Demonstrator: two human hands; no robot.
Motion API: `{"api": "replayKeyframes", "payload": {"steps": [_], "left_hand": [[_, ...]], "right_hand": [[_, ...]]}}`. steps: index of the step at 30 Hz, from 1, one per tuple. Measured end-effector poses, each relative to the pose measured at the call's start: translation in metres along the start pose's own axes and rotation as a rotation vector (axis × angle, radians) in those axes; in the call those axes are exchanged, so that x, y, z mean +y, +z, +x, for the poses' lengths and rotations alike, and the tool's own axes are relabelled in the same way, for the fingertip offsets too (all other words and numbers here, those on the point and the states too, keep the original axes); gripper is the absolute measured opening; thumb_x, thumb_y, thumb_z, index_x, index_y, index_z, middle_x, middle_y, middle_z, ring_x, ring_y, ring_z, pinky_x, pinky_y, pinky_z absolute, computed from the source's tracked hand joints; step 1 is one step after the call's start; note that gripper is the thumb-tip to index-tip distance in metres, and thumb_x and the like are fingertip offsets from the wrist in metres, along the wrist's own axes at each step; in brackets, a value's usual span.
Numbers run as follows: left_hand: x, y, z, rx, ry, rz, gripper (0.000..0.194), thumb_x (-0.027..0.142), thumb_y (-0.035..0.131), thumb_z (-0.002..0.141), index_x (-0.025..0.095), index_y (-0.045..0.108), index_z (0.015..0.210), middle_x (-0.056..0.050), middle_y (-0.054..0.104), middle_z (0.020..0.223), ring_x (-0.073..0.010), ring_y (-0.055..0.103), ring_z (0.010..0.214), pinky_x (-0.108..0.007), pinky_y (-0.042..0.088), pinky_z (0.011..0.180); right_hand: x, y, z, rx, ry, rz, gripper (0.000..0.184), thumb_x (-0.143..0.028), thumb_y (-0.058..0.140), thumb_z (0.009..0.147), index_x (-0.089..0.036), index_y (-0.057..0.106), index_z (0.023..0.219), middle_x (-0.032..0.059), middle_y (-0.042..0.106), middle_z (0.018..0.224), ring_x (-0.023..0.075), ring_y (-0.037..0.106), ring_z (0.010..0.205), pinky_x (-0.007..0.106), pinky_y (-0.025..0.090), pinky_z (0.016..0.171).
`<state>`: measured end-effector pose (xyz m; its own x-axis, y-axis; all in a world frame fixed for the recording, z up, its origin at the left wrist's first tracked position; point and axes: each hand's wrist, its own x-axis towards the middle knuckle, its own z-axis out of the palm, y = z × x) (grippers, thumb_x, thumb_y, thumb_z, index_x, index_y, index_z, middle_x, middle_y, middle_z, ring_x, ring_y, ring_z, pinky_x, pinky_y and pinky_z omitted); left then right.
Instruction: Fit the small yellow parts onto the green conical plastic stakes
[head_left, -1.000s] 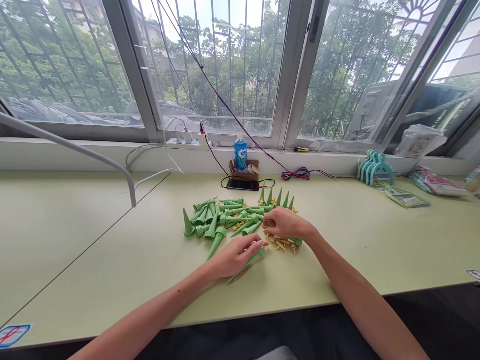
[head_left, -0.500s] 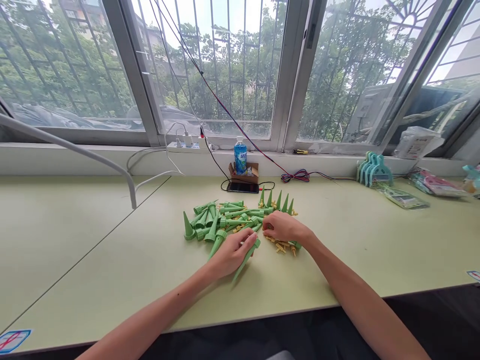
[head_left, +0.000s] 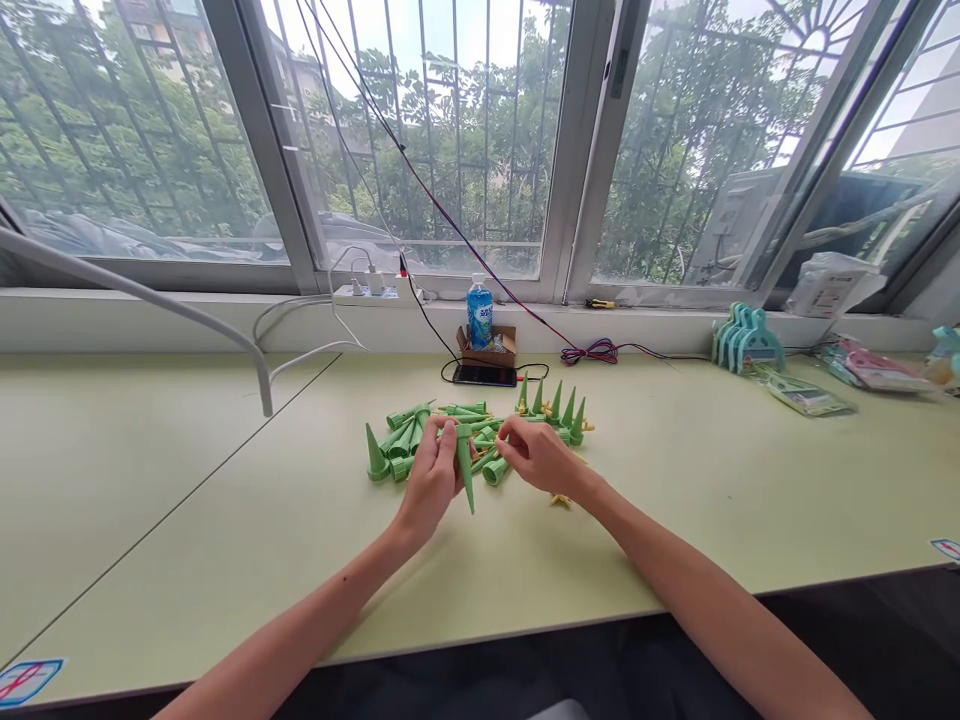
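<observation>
The left hand (head_left: 433,472) holds a green spike (head_left: 466,465) point down above the bench (head_left: 300,560), fingers pinching its wide end, and hides part of the spike pile (head_left: 403,440). The right hand (head_left: 536,452) has fingers pressed together; I cannot tell if they pinch something. Behind the pile are a phone (head_left: 486,376), a box (head_left: 504,350) and a blue bottle (head_left: 480,318)

Tapered green spike (head_left: 466,468) — tip down, slightly tilted

green cones (head_left: 376,456) and yellow pieces (head_left: 560,500) strew the table (head_left: 225,530).
</observation>
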<state>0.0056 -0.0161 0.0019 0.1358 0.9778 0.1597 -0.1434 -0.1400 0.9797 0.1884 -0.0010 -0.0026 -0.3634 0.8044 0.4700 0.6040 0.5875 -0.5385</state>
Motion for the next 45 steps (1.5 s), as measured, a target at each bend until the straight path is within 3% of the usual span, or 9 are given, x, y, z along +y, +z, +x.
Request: {"api": "replayKeyframes", "payload": {"steps": [3,12,18,25,45], "left_hand": [[0.000,-0.001,0.002,0.012,-0.011,-0.059,0.038,0.059,0.054,0.088,0.023,0.042,0.089,0.006,0.050,0.069,-0.0049,0.037,0.045,-0.014,0.026,0.038],[-0.001,0.001,0.002,-0.033,-0.037,-0.035,0.039,0.052,0.053,0.091,0.021,0.035,0.075,0.009,0.033,0.053,-0.0038,0.029,0.037,-0.015,0.019,0.036],[-0.004,0.000,0.003,-0.067,-0.047,-0.019,0.038,0.054,0.052,0.091,0.022,0.038,0.078,0.009,0.039,0.050,-0.0050,0.033,0.036,-0.015,0.018,0.036],[-0.002,0.001,0.002,-0.105,-0.003,-0.010,0.035,0.052,0.051,0.092,0.021,0.039,0.079,0.005,0.054,0.058,-0.0057,0.039,0.036,-0.016,0.025,0.033],[0.001,0.003,0.000,-0.130,0.038,-0.002,0.034,0.050,0.055,0.090,0.019,0.045,0.078,0.007,0.049,0.056,-0.0076,0.045,0.035,-0.018,0.034,0.031]], "right_hand": [[-0.005,0.008,-0.001,0.024,-0.032,0.132,0.012,-0.028,0.046,0.094,-0.020,0.049,0.086,-0.0045,0.050,0.064,0.0101,0.043,0.053,0.022,0.035,0.053],[-0.014,0.016,-0.003,0.191,0.008,0.323,0.014,-0.034,0.046,0.096,-0.021,0.047,0.090,-0.0003,0.059,0.074,0.0120,0.055,0.059,0.022,0.045,0.053],[-0.019,0.017,-0.004,0.212,-0.025,0.435,0.014,-0.035,0.046,0.097,-0.022,0.047,0.093,-0.0002,0.061,0.077,0.0125,0.063,0.061,0.025,0.053,0.058],[-0.018,0.019,-0.005,0.211,-0.040,0.448,0.015,-0.036,0.047,0.097,-0.022,0.050,0.094,-0.0004,0.061,0.075,0.0138,0.065,0.065,0.024,0.051,0.057],[-0.017,0.018,-0.004,0.227,-0.024,0.385,0.017,-0.037,0.047,0.097,-0.022,0.052,0.094,0.0001,0.062,0.079,0.0128,0.065,0.064,0.024,0.052,0.057]]}}
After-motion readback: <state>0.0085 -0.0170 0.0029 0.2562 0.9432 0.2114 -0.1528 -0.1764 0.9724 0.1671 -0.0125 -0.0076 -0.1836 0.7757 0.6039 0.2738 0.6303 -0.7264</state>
